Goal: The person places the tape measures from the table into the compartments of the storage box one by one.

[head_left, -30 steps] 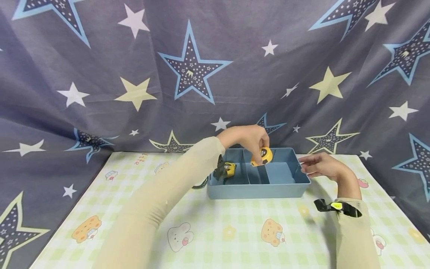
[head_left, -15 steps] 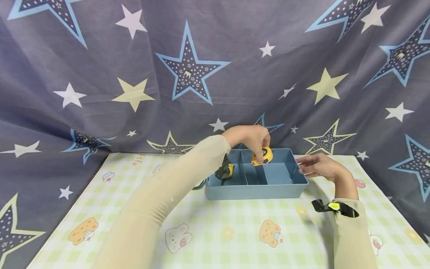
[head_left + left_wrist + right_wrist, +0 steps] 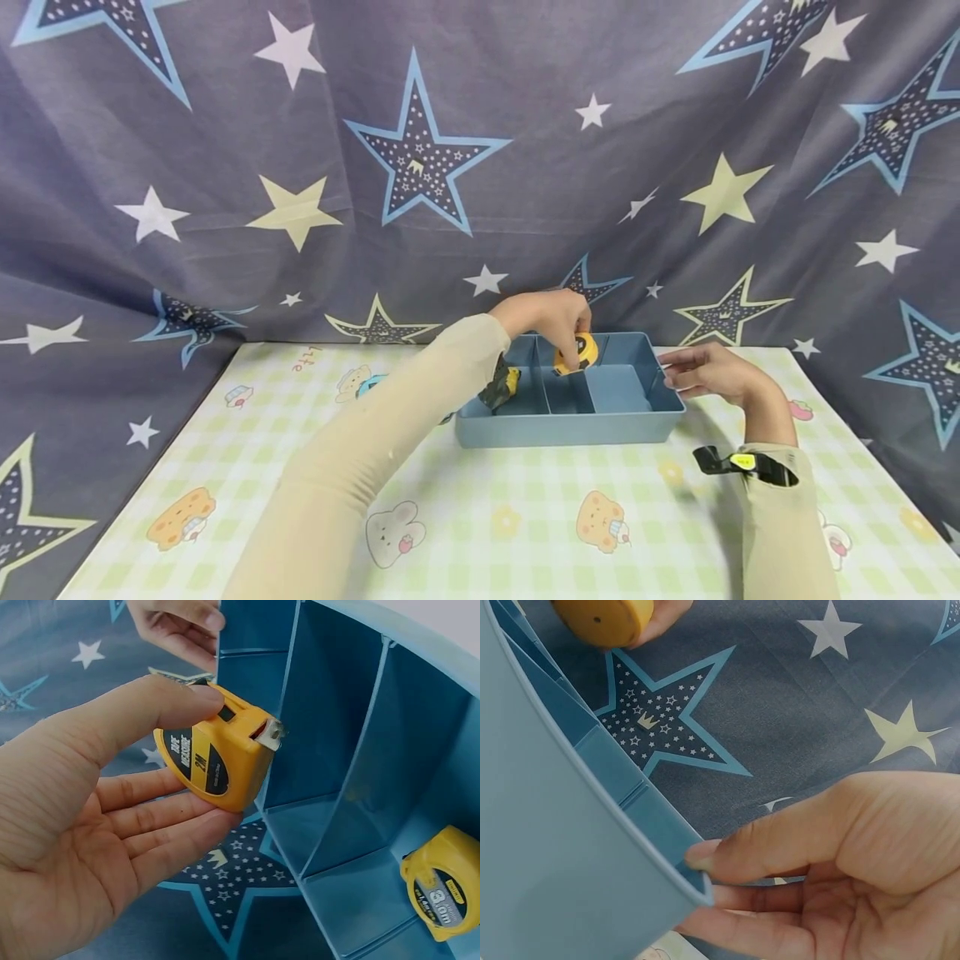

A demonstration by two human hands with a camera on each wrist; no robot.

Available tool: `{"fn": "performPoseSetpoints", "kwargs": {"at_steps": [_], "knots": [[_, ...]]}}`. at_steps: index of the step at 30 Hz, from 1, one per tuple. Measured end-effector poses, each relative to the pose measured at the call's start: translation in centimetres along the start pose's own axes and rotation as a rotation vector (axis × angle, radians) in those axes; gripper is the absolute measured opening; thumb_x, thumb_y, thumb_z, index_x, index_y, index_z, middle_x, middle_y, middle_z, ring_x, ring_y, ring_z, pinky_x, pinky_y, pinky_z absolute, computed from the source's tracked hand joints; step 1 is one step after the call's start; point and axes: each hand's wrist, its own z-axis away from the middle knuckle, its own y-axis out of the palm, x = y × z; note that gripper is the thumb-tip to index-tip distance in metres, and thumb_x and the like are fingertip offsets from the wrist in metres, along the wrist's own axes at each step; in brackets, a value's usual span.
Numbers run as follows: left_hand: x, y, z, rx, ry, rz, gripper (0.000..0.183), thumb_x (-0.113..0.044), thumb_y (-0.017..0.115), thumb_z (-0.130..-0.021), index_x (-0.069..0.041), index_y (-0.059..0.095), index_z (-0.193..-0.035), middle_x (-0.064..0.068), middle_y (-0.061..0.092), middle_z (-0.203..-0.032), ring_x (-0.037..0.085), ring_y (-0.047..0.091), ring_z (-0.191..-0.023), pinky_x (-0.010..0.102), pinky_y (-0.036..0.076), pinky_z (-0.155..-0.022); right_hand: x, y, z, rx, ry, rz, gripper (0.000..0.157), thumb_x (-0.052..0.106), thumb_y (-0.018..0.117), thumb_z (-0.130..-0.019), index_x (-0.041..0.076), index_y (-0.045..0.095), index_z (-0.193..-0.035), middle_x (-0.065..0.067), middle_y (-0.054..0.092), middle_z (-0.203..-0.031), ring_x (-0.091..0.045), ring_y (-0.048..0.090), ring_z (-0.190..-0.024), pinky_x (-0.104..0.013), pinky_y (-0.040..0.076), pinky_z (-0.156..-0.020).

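Observation:
My left hand (image 3: pixel 551 317) holds a yellow tape measure (image 3: pixel 581 354) above the middle of a blue divided box (image 3: pixel 570 429). In the left wrist view the thumb lies on top of the tape measure (image 3: pixel 217 754) and the fingers support it from below. Its metal end tab faces the box. A second yellow tape measure (image 3: pixel 442 889) lies inside the box's left compartment, partly covered by the left wrist strap in the head view. My right hand (image 3: pixel 712 375) grips the box's right end wall, with the thumb (image 3: pixel 742 851) over the rim and fingers outside.
A green-checked cloth (image 3: pixel 510 500) with cartoon prints covers the table. Behind it hangs a dark star-patterned curtain (image 3: pixel 480 100). A bright blue item (image 3: pixel 370 383) shows past the left sleeve, mostly hidden. Dividers (image 3: pixel 352 765) split the box into compartments.
My left hand has shifted slightly left and down with the tape measure. A bright blue item now shows behind the left sleeve. The right hand stays on the box's end wall.

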Motion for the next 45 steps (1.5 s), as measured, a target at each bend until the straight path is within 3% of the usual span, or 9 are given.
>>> {"fn": "performPoseSetpoints", "kwargs": {"at_steps": [10,14,19,23,28,31,36,45], "knots": [[0.6,1.1,-1.0,-0.02,0.002,-0.048,0.019,-0.018,0.086,-0.077,-0.008,0.075,-0.09,0.003,0.075,-0.084,0.013,0.063,-0.073,0.023,0.054,-0.067,-0.1,0.0,0.0,-0.005,-0.003,0.003,0.06,0.001,0.065,-0.095,-0.02,0.038,-0.145,-0.004,0.073,-0.107,-0.001,0.068,-0.091,-0.031,0.061,-0.087],[0.6,1.4,-1.2,-0.018,-0.004,-0.082,0.025,-0.019,0.087,-0.077,-0.007,0.077,-0.097,0.002,0.075,-0.089,0.011,0.064,-0.076,0.021,0.054,-0.068,0.0,0.0,0.0,-0.003,-0.01,0.008,0.06,0.002,0.065,-0.095,-0.02,0.039,-0.144,-0.009,0.074,-0.112,-0.002,0.068,-0.093,-0.034,0.061,-0.088],[0.4,1.6,-1.1,-0.004,-0.028,-0.081,0.033,-0.017,0.087,-0.077,-0.005,0.078,-0.106,0.002,0.075,-0.093,0.014,0.068,-0.084,0.025,0.058,-0.075,0.0,0.0,0.2,-0.003,-0.006,0.01,0.059,0.004,0.065,-0.096,-0.019,0.04,-0.145,-0.003,0.074,-0.108,-0.001,0.068,-0.093,-0.036,0.061,-0.089],[0.3,1.7,-1.1,0.001,-0.04,-0.076,0.027,-0.017,0.087,-0.077,-0.005,0.079,-0.1,0.003,0.076,-0.086,0.019,0.07,-0.085,0.031,0.06,-0.079,0.0,0.0,0.3,-0.003,-0.008,0.012,0.059,0.004,0.065,-0.095,-0.019,0.04,-0.144,-0.004,0.075,-0.109,-0.001,0.068,-0.093,-0.037,0.061,-0.089],[0.4,1.9,-1.3,-0.007,-0.057,-0.101,0.023,-0.02,0.087,-0.077,-0.006,0.078,-0.094,0.002,0.074,-0.078,0.013,0.063,-0.073,0.028,0.058,-0.073,0.2,0.1,0.3,-0.002,-0.008,0.009,0.059,0.004,0.065,-0.095,-0.019,0.041,-0.144,-0.011,0.075,-0.113,-0.002,0.068,-0.094,-0.037,0.061,-0.09],[0.5,2.0,-1.4,0.001,-0.066,-0.138,0.027,-0.022,0.088,-0.077,-0.005,0.078,-0.096,0.004,0.076,-0.084,0.011,0.06,-0.072,0.027,0.056,-0.072,0.2,0.1,0.3,-0.007,-0.002,0.007,0.059,0.004,0.065,-0.095,-0.019,0.042,-0.144,-0.012,0.075,-0.113,-0.002,0.068,-0.094,-0.038,0.06,-0.091],[0.7,2.2,-1.6,0.013,-0.109,-0.181,0.044,-0.027,0.088,-0.078,-0.005,0.074,-0.113,0.003,0.073,-0.104,0.013,0.064,-0.089,0.026,0.057,-0.081,0.2,0.1,0.3,-0.006,-0.008,0.012,0.059,0.004,0.066,-0.095,-0.019,0.042,-0.143,-0.012,0.074,-0.114,-0.003,0.069,-0.094,-0.038,0.06,-0.091],[0.8,2.2,-1.6,0.022,-0.142,-0.148,0.047,-0.027,0.089,-0.078,-0.006,0.074,-0.117,0.003,0.073,-0.106,0.015,0.066,-0.095,0.026,0.057,-0.085,0.1,0.1,0.2,-0.014,-0.005,0.008,0.059,0.003,0.066,-0.094,-0.019,0.042,-0.144,-0.011,0.074,-0.112,-0.003,0.069,-0.093,-0.036,0.061,-0.089]]}}
